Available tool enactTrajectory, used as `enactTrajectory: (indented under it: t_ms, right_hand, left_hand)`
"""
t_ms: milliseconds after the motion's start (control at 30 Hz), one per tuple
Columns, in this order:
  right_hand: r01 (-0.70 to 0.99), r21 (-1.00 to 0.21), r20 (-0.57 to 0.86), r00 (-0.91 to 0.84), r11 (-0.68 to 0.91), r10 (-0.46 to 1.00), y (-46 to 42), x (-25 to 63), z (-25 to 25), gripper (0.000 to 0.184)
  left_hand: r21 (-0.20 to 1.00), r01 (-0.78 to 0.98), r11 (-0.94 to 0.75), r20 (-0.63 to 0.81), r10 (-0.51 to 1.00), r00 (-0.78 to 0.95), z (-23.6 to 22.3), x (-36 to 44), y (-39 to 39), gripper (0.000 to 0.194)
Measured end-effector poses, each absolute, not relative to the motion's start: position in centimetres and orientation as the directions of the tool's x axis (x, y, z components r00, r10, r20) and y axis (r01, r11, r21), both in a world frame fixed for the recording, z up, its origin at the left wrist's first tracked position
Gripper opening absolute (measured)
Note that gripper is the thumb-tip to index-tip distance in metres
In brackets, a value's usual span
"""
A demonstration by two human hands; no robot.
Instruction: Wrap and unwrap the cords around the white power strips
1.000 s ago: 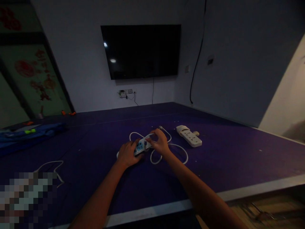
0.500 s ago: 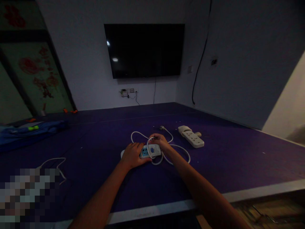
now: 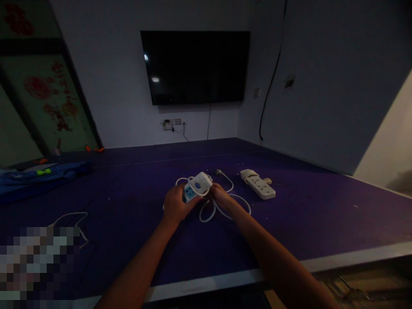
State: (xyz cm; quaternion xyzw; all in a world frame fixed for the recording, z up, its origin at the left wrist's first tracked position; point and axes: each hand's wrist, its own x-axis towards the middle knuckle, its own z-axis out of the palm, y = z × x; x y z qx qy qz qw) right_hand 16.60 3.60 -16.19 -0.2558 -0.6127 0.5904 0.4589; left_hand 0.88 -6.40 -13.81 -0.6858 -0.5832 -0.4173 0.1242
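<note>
My left hand (image 3: pixel 175 204) is wrapped round a white power strip (image 3: pixel 202 182) with blue socket faces, which tilts up at its right end. A loop of its white cord (image 3: pixel 206 219) passes across the strip beside the blue button. At the strip's right end, my right hand (image 3: pixel 220 196) is closed with its fingers pinched on the cord; the fingertips are partly hidden. More cord loops lie on the purple surface around the hands. The cord's plug (image 3: pixel 219 172) rests just beyond them.
To the right lies a second white power strip (image 3: pixel 262 187) with its cord wound round one end. Blue cloth (image 3: pixel 64 171) lies at the far left, and a thin white cable (image 3: pixel 77 223) nearer. A television (image 3: pixel 196 68) hangs on the far wall. The purple surface has a pale front edge (image 3: pixel 206 284).
The right end of the power strip has been raised and tilted up by my left hand. My right hand has moved slightly down, and the cord loops below have shifted.
</note>
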Motion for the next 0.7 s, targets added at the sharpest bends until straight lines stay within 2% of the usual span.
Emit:
enactTrajectory:
  t_ms: [133, 200, 300, 400, 467, 533, 633, 700]
  right_hand:
    - [-0.206, -0.978, 0.095, -0.581, -0.033, 0.808, 2.6, 16.3, -15.9, 0.024]
    - [-0.163, -0.985, 0.06, -0.621, -0.054, 0.781, 2.2, 16.1, -15.7, 0.031]
    - [-0.077, -0.997, 0.062, -0.651, 0.016, 0.756, 1.8, 15.5, -15.5, 0.037]
    - [0.126, -0.96, 0.123, -0.619, 0.252, 0.776, 1.5, 14.7, -15.2, 0.035]
    - [0.295, -0.812, 0.253, -0.598, 0.503, 0.761, 1.0, 14.5, -14.7, 0.03]
    - [0.454, -0.562, 0.367, -0.612, 0.691, 0.7, 0.3, 14.5, -14.1, 0.024]
    - [0.655, -0.218, 0.374, -0.629, 0.724, 0.682, -0.7, 15.1, -13.0, 0.025]
    - [0.725, -0.091, 0.356, -0.617, 0.683, 0.702, -1.1, 15.6, -12.4, 0.027]
  left_hand:
    - [0.395, 0.911, -0.118, 0.713, 0.664, -0.223, -13.3, -1.0, -5.7, 0.057]
    - [0.425, 0.905, 0.019, 0.684, 0.649, -0.335, -13.1, -2.0, -5.4, 0.056]
    - [0.391, 0.903, 0.18, 0.643, 0.649, -0.408, -12.9, -3.0, -5.2, 0.058]
    - [0.323, 0.908, 0.267, 0.635, 0.65, -0.417, -12.9, -3.1, -5.1, 0.061]
    - [0.278, 0.914, 0.294, 0.643, 0.65, -0.405, -12.9, -3.1, -5.0, 0.062]
    - [0.232, 0.922, 0.309, 0.656, 0.651, -0.383, -13.0, -3.1, -4.9, 0.064]
    - [0.182, 0.92, 0.347, 0.65, 0.659, -0.377, -13.1, -3.8, -4.8, 0.065]
    - [0.153, 0.908, 0.39, 0.619, 0.679, -0.396, -13.2, -4.6, -4.8, 0.066]
